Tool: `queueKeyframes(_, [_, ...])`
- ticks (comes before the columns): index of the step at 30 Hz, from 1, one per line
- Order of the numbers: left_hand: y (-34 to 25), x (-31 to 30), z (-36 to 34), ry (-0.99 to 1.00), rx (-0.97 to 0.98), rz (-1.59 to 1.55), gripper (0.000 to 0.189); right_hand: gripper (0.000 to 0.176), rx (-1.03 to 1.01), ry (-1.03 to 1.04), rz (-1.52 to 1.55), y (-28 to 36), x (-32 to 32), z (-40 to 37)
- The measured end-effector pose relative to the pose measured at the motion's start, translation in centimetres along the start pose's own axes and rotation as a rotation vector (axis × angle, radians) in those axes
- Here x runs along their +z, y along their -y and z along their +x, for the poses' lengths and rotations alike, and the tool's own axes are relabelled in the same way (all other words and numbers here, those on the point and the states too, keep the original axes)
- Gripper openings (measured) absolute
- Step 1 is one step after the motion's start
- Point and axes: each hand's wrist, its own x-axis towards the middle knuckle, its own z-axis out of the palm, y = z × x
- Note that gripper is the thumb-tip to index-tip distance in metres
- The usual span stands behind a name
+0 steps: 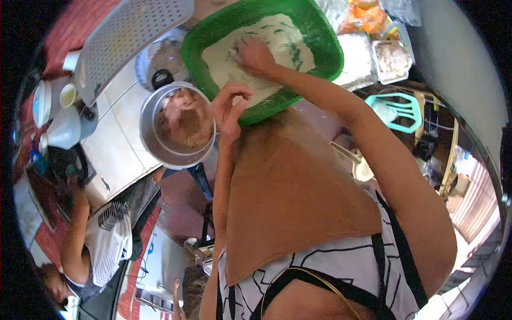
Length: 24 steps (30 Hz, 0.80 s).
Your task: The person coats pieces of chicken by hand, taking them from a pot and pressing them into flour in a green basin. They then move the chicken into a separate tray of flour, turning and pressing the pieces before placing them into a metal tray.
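My right hand reaches into a green basin and rests in the white flour-like powder spread over its bottom. Its fingers look apart and coated with powder, the tips partly buried. Over the basin's near left edge, my left hand is raised with bent fingers and the thumb apart, holding nothing visible. Just left of it stands a round metal pot with pale pinkish pieces, perhaps raw meat, in murky brownish liquid.
A perforated grey plastic piece leans at upper left above white tiles. Bags and a tray of pale food lie right of the basin, near a turquoise stool. Another person is at lower left.
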Motion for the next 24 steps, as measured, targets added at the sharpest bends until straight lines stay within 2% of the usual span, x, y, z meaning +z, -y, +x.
queueKeyframes(3, [-0.5, 0.5, 0.1, -0.049, -0.01, 0.033, 0.024, 0.035, -0.008, 0.052, -0.044, 0.4, -1.1, -0.5])
queueKeyframes(6, [-0.2, 0.2, 0.1, -0.072, 0.004, 0.051, 0.026, 0.036, -0.067, -0.008, -0.012, 0.5, -1.0, -0.3])
queueKeyframes(8, [0.3, 0.0, 0.3, -0.077, -0.019, 0.054, 0.027, 0.036, -0.072, 0.052, 0.015, -0.1, -0.9, 0.6])
queueKeyframes(15, [-0.3, 0.1, 0.5, -0.03, -0.01, 0.057, 0.027, 0.034, -0.087, -0.111, 0.071, -0.9, -0.6, 1.7])
queueKeyframes(17, [-0.4, 0.0, 0.4, -0.006, 0.011, 0.069, 0.03, 0.035, 0.234, 0.126, 0.528, -1.5, -0.5, 2.5])
queueKeyframes(18, [-0.5, -0.1, 0.3, 0.016, 0.021, 0.075, 0.032, 0.035, 0.225, 0.128, 0.531, -1.7, -1.4, 2.6])
queueKeyframes(20, [-0.3, -0.3, 0.4, 0.012, 0.027, 0.083, 0.031, 0.036, 0.247, 0.124, 0.295, -2.9, -3.4, 2.2])
queueKeyframes(21, [-0.2, -0.2, 0.3, 0.018, 0.03, 0.086, 0.031, 0.036, 0.248, 0.13, 0.294, -3.6, -2.8, 1.2])
queueKeyframes(23, [-0.1, -0.3, 0.3, 0.02, 0.024, 0.069, 0.03, 0.036, 0.153, 0.008, 0.044, -4.1, -2.2, 0.4])
queueKeyframes(24, [-0.1, -0.4, 0.4, 0.023, 0.017, 0.058, 0.03, 0.036, 0.149, 0.012, 0.046, -3.8, -2.0, 0.1])
